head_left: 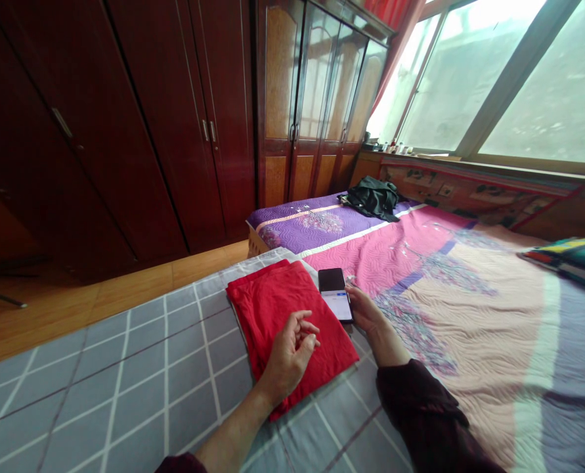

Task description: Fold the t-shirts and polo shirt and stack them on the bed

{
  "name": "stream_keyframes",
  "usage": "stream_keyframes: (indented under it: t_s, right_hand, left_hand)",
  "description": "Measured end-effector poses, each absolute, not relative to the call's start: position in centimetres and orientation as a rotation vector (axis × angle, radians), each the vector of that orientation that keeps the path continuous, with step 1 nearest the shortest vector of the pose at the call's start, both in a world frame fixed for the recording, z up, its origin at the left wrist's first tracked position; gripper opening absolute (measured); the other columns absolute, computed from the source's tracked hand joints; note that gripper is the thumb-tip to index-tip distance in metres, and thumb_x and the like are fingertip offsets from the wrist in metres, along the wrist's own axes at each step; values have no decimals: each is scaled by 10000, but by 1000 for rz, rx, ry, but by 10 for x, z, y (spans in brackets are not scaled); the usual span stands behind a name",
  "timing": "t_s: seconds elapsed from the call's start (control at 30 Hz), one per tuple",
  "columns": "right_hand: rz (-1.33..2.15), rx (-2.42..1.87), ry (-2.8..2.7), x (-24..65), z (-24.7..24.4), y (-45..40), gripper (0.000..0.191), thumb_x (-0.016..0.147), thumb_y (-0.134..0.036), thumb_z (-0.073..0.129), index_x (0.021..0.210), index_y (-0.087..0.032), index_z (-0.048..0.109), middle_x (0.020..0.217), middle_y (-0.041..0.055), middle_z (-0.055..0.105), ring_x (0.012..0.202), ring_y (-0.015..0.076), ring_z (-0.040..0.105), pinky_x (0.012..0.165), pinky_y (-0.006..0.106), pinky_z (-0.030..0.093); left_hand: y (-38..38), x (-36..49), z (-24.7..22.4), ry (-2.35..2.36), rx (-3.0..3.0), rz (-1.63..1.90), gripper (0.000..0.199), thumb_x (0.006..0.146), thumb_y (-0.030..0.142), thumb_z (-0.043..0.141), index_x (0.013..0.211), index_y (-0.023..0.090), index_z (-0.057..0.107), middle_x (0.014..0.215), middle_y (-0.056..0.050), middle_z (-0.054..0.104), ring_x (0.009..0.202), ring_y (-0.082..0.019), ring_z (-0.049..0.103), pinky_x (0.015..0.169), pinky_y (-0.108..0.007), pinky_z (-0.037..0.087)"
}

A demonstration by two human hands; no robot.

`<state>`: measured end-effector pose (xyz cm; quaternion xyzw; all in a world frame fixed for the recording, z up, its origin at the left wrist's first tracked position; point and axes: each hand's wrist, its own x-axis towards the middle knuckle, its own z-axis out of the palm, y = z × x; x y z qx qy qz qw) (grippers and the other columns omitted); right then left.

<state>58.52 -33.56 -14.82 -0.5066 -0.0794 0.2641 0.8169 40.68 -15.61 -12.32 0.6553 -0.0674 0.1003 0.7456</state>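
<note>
A red folded cloth [272, 295] lies on the grey checked bedding, its layers stacked into a rough rectangle. Over its middle is my left hand [292, 348], fingers loosely bent and a little apart, with nothing in them; whether it touches the cloth I cannot tell. My right hand [366, 312] grips a smartphone [335, 295] by its right edge, just past the cloth's right side. The phone's screen faces up, dark in its upper half and white below, the text too small to read.
A patterned quilt [474, 282] covers the bed to the right, with a black garment [371, 197] at its far end and a striped folded textile [572, 256] at the right edge. Dark red wardrobes [164, 118] line the left; a window [509, 85] is at upper right.
</note>
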Motion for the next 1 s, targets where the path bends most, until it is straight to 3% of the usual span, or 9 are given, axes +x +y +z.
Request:
stream_keyframes:
  t_s: [0.17,0.7,1.0]
  right_hand:
    - [543,-1073,-261,585,-149,-334,409,612,-88,581,1007,-181,634,928,48,719,765,213,678,702,320,528]
    - [516,-1067,-278,587,-152,-333,473,568,-78,570,1024,-192,623,924,24,715,749,196,670,691,307,522]
    - [539,-1068,-249,586,-151,-333,390,615,-139,603,996,-220,623,890,19,713,739,204,666,691,322,519]
  left_hand:
    - [-155,407,-121,-143,1439,218,286,890,173,469,1175,172,445,973,-47,575,816,-137,608,792,-306,475]
    - [-156,406,-120,-135,1444,211,274,886,183,472,1159,166,459,944,-47,577,805,-141,611,781,-302,478]
    - [-156,405,-118,-130,1459,212,271,884,190,474,1154,167,463,944,-45,582,796,-136,612,776,-292,476]
